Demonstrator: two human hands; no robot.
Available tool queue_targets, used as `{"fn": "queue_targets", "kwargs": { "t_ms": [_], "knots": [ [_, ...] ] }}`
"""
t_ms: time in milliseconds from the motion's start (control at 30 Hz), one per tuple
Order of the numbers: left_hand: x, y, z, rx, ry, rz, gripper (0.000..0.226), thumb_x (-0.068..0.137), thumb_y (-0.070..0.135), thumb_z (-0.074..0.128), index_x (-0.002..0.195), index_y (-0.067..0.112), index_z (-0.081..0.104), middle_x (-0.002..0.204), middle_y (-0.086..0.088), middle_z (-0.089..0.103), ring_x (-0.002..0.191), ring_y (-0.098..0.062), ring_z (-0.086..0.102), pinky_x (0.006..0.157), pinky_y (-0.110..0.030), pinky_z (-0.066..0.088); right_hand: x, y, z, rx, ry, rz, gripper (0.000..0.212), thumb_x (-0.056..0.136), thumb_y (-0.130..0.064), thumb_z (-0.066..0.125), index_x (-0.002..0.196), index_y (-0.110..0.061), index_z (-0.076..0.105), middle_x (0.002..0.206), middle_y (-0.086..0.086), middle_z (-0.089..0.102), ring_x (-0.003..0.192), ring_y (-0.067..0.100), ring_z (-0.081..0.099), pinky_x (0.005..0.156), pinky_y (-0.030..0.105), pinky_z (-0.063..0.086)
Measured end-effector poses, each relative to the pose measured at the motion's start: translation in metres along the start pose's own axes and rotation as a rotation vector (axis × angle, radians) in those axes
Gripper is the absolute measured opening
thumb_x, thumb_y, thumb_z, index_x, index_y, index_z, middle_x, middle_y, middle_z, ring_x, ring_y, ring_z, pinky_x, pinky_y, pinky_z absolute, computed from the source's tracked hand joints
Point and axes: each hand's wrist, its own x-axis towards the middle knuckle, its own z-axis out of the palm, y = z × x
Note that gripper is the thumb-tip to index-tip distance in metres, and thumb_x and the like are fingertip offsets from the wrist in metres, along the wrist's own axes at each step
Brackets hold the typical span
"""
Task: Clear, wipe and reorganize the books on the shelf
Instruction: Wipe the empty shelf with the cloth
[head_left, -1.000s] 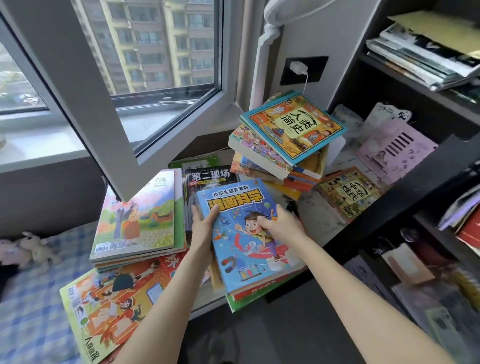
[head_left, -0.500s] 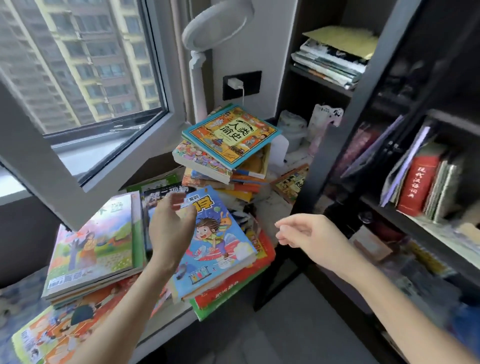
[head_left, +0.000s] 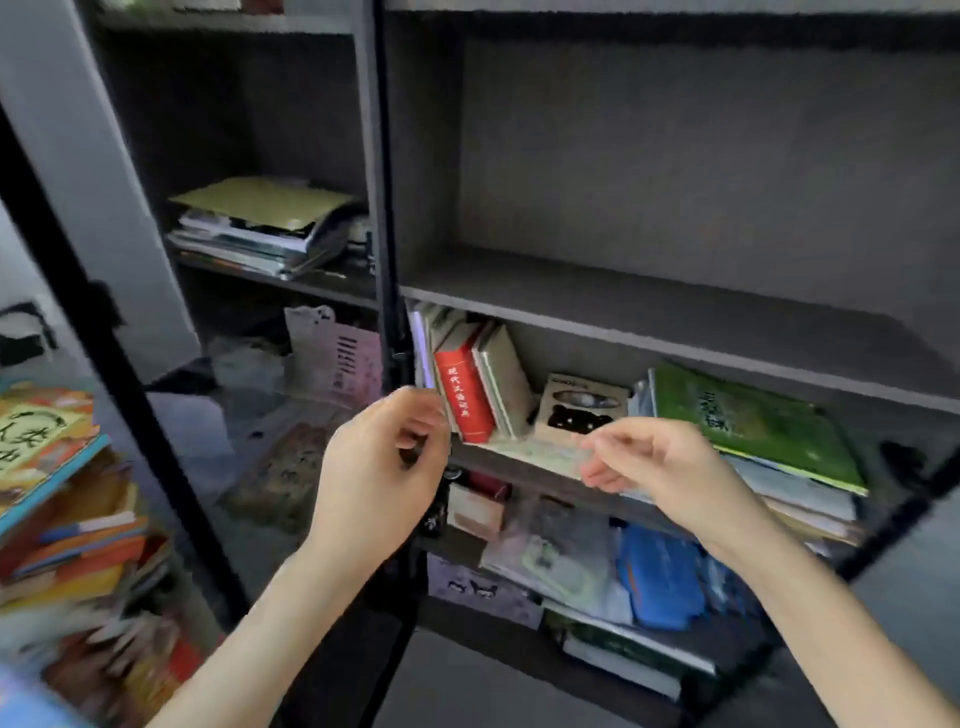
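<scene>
A dark bookshelf (head_left: 675, 317) fills the view. Its wide upper compartment holds nothing. One shelf below, a red book (head_left: 464, 397) and several grey ones lean at the left, a small cardboard box (head_left: 579, 410) stands in the middle, and a green book (head_left: 753, 421) lies on a flat pile at the right. My left hand (head_left: 379, 467) hovers in front of the red book, fingers loosely curled, holding nothing. My right hand (head_left: 660, 467) is raised before the middle shelf edge, fingers relaxed, holding nothing.
A stack of colourful books (head_left: 47, 467) sits at the far left. The left shelf section holds a pile of magazines (head_left: 265, 228) and a pink organiser (head_left: 337, 358). The bottom shelf has a blue pouch (head_left: 660, 582) and loose papers.
The view swung right from the book piles by the window to the bookshelf. Both hands left the blue comic book on its pile and rose in front of the middle shelf.
</scene>
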Motion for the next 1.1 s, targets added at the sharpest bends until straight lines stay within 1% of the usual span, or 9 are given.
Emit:
{"fn": "queue_targets", "kwargs": {
  "t_ms": [100, 200, 333, 467, 600, 700, 833, 1000, 1100],
  "knots": [
    [0.028, 0.035, 0.051, -0.108, -0.086, 0.117, 0.018, 0.083, 0.004, 0.065, 0.097, 0.016, 0.067, 0.083, 0.016, 0.067, 0.078, -0.004, 0.063, 0.071, -0.018, 0.05, -0.021, 0.016, -0.054, -0.015, 0.152, 0.032, 0.016, 0.094, -0.012, 0.056, 0.09, -0.013, 0.071, 0.08, 0.004, 0.074, 0.077, 0.014, 0.071, 0.074, 0.024, 0.057],
    [0.047, 0.068, 0.096, -0.23, -0.189, 0.212, 0.013, 0.085, 0.009, 0.063, 0.096, 0.016, 0.065, 0.08, 0.02, 0.064, 0.077, 0.0, 0.06, 0.068, -0.014, 0.047, -0.05, 0.031, -0.09, -0.032, 0.298, 0.096, 0.014, 0.093, -0.013, 0.059, 0.086, -0.015, 0.07, 0.076, 0.003, 0.074, 0.075, 0.014, 0.07, 0.071, 0.022, 0.056],
    [0.05, 0.114, 0.153, -0.391, -0.393, 0.35, 0.018, 0.087, 0.012, 0.063, 0.093, 0.029, 0.061, 0.077, 0.019, 0.066, 0.074, 0.001, 0.06, 0.068, -0.009, 0.045, -0.108, 0.056, -0.122, -0.018, 0.528, 0.232, 0.013, 0.094, -0.014, 0.058, 0.09, -0.013, 0.07, 0.078, 0.005, 0.074, 0.077, 0.017, 0.071, 0.073, 0.025, 0.057],
    [0.024, 0.156, 0.202, -0.565, -0.634, 0.491, 0.02, 0.086, 0.003, 0.065, 0.093, 0.021, 0.064, 0.075, 0.011, 0.068, 0.075, 0.0, 0.06, 0.068, -0.003, 0.041, -0.187, 0.071, -0.123, 0.023, 0.82, 0.375, 0.012, 0.093, -0.012, 0.059, 0.088, -0.012, 0.07, 0.076, 0.007, 0.073, 0.069, 0.01, 0.068, 0.068, 0.021, 0.054],
    [-0.038, 0.196, 0.248, -0.706, -0.931, 0.598, 0.012, 0.086, 0.008, 0.066, 0.095, 0.017, 0.067, 0.082, 0.015, 0.068, 0.071, 0.001, 0.06, 0.066, -0.003, 0.04, -0.276, 0.092, -0.097, 0.036, 1.038, 0.557, 0.01, 0.09, -0.006, 0.062, 0.083, -0.001, 0.068, 0.077, 0.019, 0.07, 0.068, 0.018, 0.062, 0.068, 0.039, 0.051],
    [-0.109, 0.231, 0.265, -0.754, -1.128, 0.717, 0.015, 0.085, 0.006, 0.067, 0.094, 0.018, 0.067, 0.073, 0.015, 0.067, 0.071, 0.005, 0.06, 0.067, -0.002, 0.041, -0.349, 0.106, -0.075, 0.023, 1.195, 0.735, 0.015, 0.092, -0.004, 0.058, 0.08, -0.002, 0.067, 0.076, 0.02, 0.069, 0.067, 0.017, 0.062, 0.07, 0.035, 0.05],
    [-0.196, 0.269, 0.281, -0.681, -1.421, 0.945, 0.016, 0.088, 0.016, 0.063, 0.098, 0.029, 0.063, 0.081, 0.023, 0.063, 0.08, 0.002, 0.06, 0.071, -0.015, 0.046, -0.432, 0.125, -0.052, 0.101, 1.387, 0.937, 0.016, 0.093, -0.008, 0.055, 0.084, -0.004, 0.067, 0.069, 0.004, 0.069, 0.063, 0.013, 0.064, 0.069, 0.029, 0.051],
    [-0.299, 0.306, 0.321, -0.562, -1.528, 1.115, 0.017, 0.091, 0.022, 0.06, 0.107, 0.023, 0.066, 0.092, 0.015, 0.067, 0.085, -0.003, 0.061, 0.08, -0.025, 0.052, -0.529, 0.18, -0.041, 0.114, 1.474, 1.169, 0.019, 0.092, -0.012, 0.055, 0.079, -0.006, 0.067, 0.072, 0.007, 0.072, 0.066, 0.021, 0.069, 0.068, 0.033, 0.055],
    [-0.355, 0.324, 0.358, -0.473, -1.607, 1.074, 0.016, 0.091, 0.022, 0.059, 0.106, 0.022, 0.065, 0.091, 0.014, 0.066, 0.082, -0.005, 0.063, 0.079, -0.031, 0.054, -0.572, 0.226, -0.047, 0.142, 1.44, 1.277, 0.025, 0.091, -0.015, 0.055, 0.068, -0.013, 0.065, 0.07, 0.006, 0.073, 0.067, 0.02, 0.07, 0.073, 0.034, 0.055]
  ]
}}
